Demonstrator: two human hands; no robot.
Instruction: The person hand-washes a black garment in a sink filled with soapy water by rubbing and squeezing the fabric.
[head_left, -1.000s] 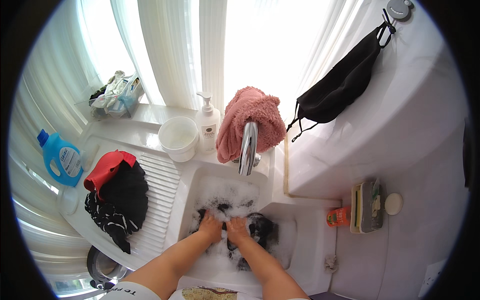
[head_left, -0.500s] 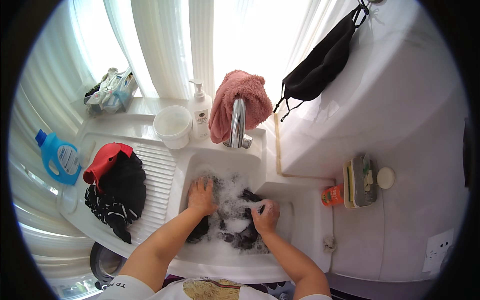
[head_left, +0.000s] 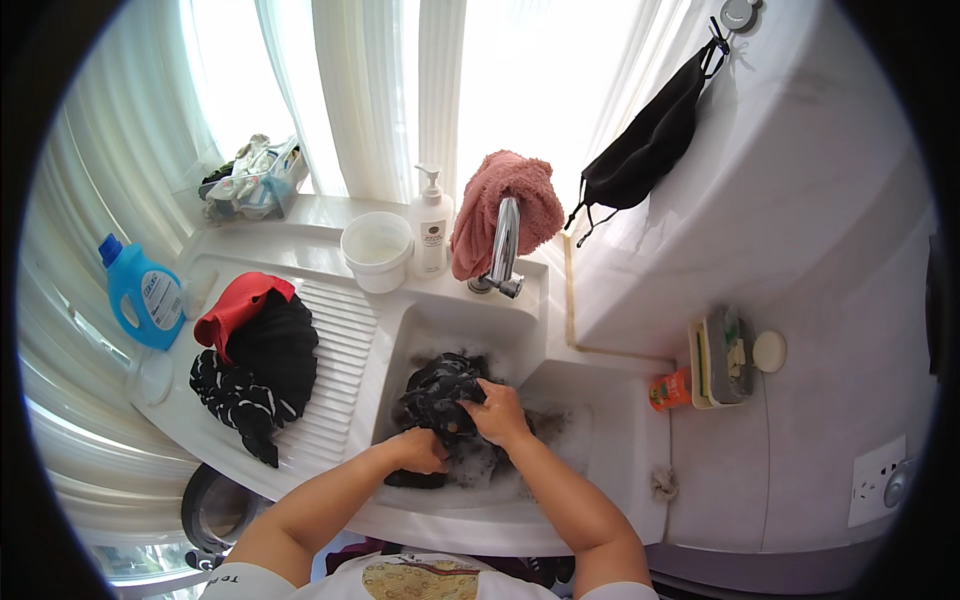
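Observation:
A wet black garment (head_left: 440,385) lies bunched in the sudsy water of a white sink (head_left: 400,345). My right hand (head_left: 496,412) grips the garment's right side, thumb and fingers closed on the cloth. Lower and to the left, my left hand (head_left: 420,451) has its fingers curled into the same dark cloth near the sink's front; the fingertips are partly hidden. Foam surrounds the cloth. Above the sink's back edge stands a chrome faucet (head_left: 505,240) with a pink fluffy towel (head_left: 520,195) draped over it.
Left of the sink, a ribbed washboard (head_left: 335,350) adjoins black clothes (head_left: 275,350) and a red piece (head_left: 240,310). Behind stand a white bucket (head_left: 377,275), a pump bottle (head_left: 431,235) and a blue detergent bottle (head_left: 145,300). An orange bottle (head_left: 670,389) and wall caddy (head_left: 722,360) are at right.
My left hand has moved from the sink's back left toward its front, and my right hand leftward. The black garment is now gathered up above the suds. The view has shifted slightly.

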